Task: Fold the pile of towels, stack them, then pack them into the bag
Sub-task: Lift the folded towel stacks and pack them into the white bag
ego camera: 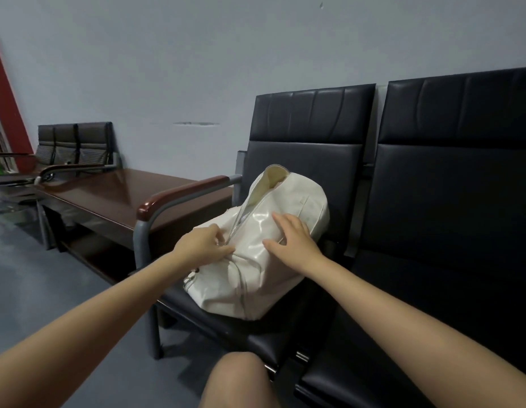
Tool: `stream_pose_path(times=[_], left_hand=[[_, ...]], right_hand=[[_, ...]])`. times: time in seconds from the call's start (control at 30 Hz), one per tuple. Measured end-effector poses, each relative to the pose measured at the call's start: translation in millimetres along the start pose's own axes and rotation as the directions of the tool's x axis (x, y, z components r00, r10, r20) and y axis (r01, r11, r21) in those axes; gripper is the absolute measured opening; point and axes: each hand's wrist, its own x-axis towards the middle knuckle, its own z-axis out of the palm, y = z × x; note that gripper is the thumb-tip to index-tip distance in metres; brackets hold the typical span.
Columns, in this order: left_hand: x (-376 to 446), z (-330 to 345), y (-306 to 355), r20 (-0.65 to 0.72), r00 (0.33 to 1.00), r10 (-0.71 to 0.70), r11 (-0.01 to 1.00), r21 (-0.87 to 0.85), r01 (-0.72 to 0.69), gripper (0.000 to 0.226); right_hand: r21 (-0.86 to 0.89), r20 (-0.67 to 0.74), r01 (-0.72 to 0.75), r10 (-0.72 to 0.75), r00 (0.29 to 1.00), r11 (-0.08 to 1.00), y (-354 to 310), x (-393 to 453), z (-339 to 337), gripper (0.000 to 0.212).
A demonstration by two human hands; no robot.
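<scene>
A glossy cream-white soft bag (pixel 264 248) is found lying on its side on the padded seat of a black leatherette chair (pixel 303 160), wedged against the backrest. The left hand (pixel 204 244) is placed at the near end of the silver zip (pixel 239 220), its fingers curled together in a pinch on what appears to be the zip pull; the pull itself is too small to be confirmed. The right hand (pixel 291 238) is laid on the bag's upper panel just beyond the zip, fingers spread apart and slightly bent, pressing the fabric and gripping nothing. Past the fingertips the zip is seen parted, with the pale lining exposed at the far end. No towels are visible, loose or stacked; whether they are inside cannot be told, though the bag looks filled. Folding and stacking are judged complete, and packing probably so; closing the zip appears to be what remains. A dark brown wooden table (pixel 114 195) stands left of the left hand
</scene>
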Motion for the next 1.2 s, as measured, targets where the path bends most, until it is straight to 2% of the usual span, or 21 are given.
stream_pose_path(times=[0.03,0.1,0.2,0.27,0.33,0.43,0.53,0.67,0.83,0.9,0.97,1.03,1.1,1.2], left_hand=[[-0.5,-3.9,0.1,0.059,0.997,-0.053,0.977,-0.204,0.064,0.038],[-3.0,-15.1,0.0,0.108,0.988,-0.106,0.831,-0.536,0.148,0.035],[-4.7,-35.1,-1.2,0.046,0.994,-0.096,0.676,-0.731,0.099,0.014],[-5.1,-47.6,1.1,-0.003,0.995,-0.096,0.581,-0.812,0.054,0.019],[-5.0,-52.3,3.7,-0.026,0.995,-0.099,0.559,-0.828,0.034,0.021],[-7.5,-47.2,3.9,-0.021,0.990,-0.141,0.565,-0.823,0.063,0.011],[-11.6,-34.1,-4.8,0.060,0.968,-0.245,0.512,-0.839,0.182,0.008],[-16.3,-18.6,-12.5,0.178,0.922,-0.344,0.471,-0.817,0.333,0.015],[-28.9,-8.6,-18.1,0.182,0.934,-0.309,0.469,-0.825,0.316,0.014],[-37.0,-5.9,-21.4,0.226,0.920,-0.320,0.415,-0.840,0.351,0.015],[-46.3,-6.3,-24.2,0.278,0.901,-0.334,0.300,-0.875,0.381,0.015],[-55.3,-7.2,-28.5,0.296,0.904,-0.308,0.209,-0.906,0.368,0.014],[-62.6,-6.9,-32.0,0.266,0.926,-0.267,0.212,-0.921,0.326,0.019],[-69.3,-5.9,-33.7,0.216,0.950,-0.227,0.222,-0.938,0.267,0.022]], right_hand=[[-0.008,0.006,-0.009,0.009,1.000,1.000,-1.2,-0.9,0.4,0.069],[-0.026,0.014,-0.026,0.026,1.000,0.999,-3.4,-1.7,0.5,0.069],[-0.054,0.033,-0.033,0.035,0.999,0.998,-8.9,1.3,-2.2,0.068],[-0.060,0.032,-0.030,0.032,0.999,0.998,-13.9,7.3,-4.6,0.066],[-0.081,0.031,-0.023,0.026,0.999,0.996,-18.9,16.5,-7.2,0.063],[-0.162,0.061,0.002,0.008,0.998,0.987,-24.6,29.3,-6.1,0.059],[-0.265,0.124,0.035,-0.002,0.992,0.964,-25.6,35.1,8.2,0.057],[-0.347,0.132,0.069,-0.024,0.991,0.935,-21.8,37.4,28.4,0.054],[-0.362,0.141,0.088,-0.039,0.989,0.928,-16.6,31.2,30.1,0.052],[-0.338,0.149,0.064,-0.014,0.989,0.939,-15.7,26.7,24.3,0.052],[-0.318,0.119,0.044,-0.006,0.993,0.947,-19.4,21.4,17.3,0.051],[-0.289,0.058,0.096,-0.082,0.995,0.953,-26.6,14.7,13.0,0.048],[-0.224,0.008,0.245,-0.249,0.968,0.944,-35.6,6.8,15.0,0.045],[-0.171,0.096,0.428,-0.418,0.903,0.887,-49.2,-4.4,29.2,0.047]])
